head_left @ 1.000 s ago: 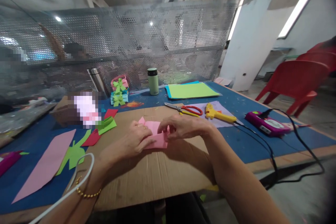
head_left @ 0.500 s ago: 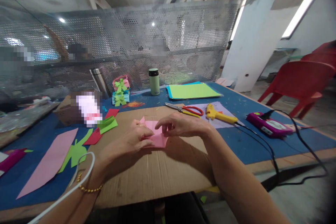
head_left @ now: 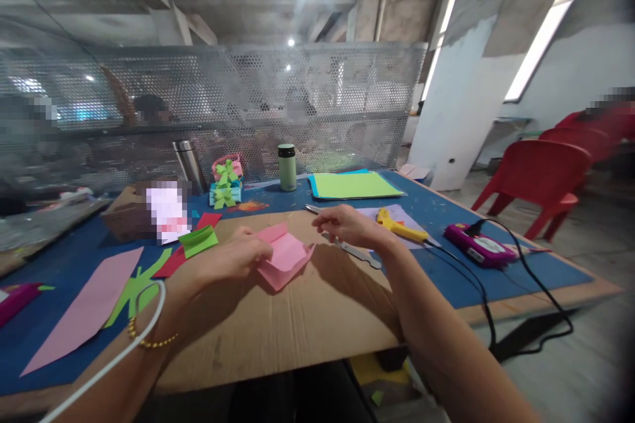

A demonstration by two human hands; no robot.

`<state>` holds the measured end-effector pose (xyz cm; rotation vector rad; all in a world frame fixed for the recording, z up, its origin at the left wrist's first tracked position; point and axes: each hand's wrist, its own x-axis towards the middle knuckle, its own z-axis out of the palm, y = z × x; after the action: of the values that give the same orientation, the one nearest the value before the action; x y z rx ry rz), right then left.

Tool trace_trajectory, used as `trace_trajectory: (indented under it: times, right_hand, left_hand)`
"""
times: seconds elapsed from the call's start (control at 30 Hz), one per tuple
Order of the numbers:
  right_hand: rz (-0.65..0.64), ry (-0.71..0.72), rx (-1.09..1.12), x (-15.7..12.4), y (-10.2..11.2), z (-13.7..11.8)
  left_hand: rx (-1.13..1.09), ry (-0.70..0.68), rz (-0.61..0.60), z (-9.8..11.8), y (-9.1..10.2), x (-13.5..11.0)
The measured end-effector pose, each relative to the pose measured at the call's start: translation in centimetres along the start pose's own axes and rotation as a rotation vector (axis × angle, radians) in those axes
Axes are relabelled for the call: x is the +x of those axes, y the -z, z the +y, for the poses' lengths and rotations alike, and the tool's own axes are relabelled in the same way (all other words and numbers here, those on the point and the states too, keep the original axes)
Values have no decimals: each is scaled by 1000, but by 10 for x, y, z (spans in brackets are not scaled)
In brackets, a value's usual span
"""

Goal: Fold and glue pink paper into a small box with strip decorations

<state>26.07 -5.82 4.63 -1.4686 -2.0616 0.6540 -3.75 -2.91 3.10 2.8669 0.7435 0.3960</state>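
Between the thumb and fingers of my left hand [head_left: 248,252], the left side of a folded pink paper piece [head_left: 285,254] is pinched. Its edges stand up like a shallow tray, tilted above the brown cardboard [head_left: 278,337]. My right hand [head_left: 342,223] is off the paper, to its right, with bent fingers apart. Past its fingertips the blade tips of scissors [head_left: 312,209] show; their handles are hidden behind the hand. Beneath the right hand lies a flat grey tool [head_left: 360,254] with a rounded end; its kind and whether the fingers touch it I cannot tell.
A yellow glue gun [head_left: 401,228] is wired to a purple power box [head_left: 479,244]. Behind stand a green bottle [head_left: 286,168], a steel flask [head_left: 190,165] and green sheets [head_left: 354,185]. Pink paper [head_left: 86,310] and green cutouts [head_left: 141,287] lie left, near a cardboard box [head_left: 124,211].
My right hand has let go of the pink paper and moved right and up, towards the scissors. My left hand keeps the paper, now turned and tilted. The camera view has shifted.
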Motion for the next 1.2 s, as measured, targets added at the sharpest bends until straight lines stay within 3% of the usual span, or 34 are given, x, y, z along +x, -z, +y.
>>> trace_trajectory:
  times: [0.1,0.23,0.33,0.43,0.53,0.63,0.83,0.9,1.03,1.13,1.2]
  right_hand:
    - [-15,-19,-72,-11,1,9]
    - [-10,24,-120,-21,0,15]
    - [-52,105,-150,-20,-9,15]
    - [47,121,-254,-19,-19,16]
    - [145,80,-360,-22,-24,17]
    - [177,17,-428,-27,-22,15]
    - [298,-123,-478,-37,13,25]
    - [330,-241,-651,-45,30,37]
    - [214,-444,-1005,-66,48,64]
    - [134,-494,-1052,-78,47,80]
    - [151,-500,-1036,-82,43,87]
  left_hand:
    - [11,24,-144,9,19,9]
    - [-68,60,-86,41,35,34]
    - [-69,156,-43,63,22,55]
    - [14,100,-65,71,-5,70]
    - [119,186,-97,66,-30,78]
    - [98,223,-121,55,-41,80]
    - [59,298,-237,41,-27,76]
    - [-12,295,-258,36,-23,73]
    - [-163,259,-216,24,-26,70]
    - [-181,259,-203,22,-28,70]
    - [-151,262,-203,24,-28,71]
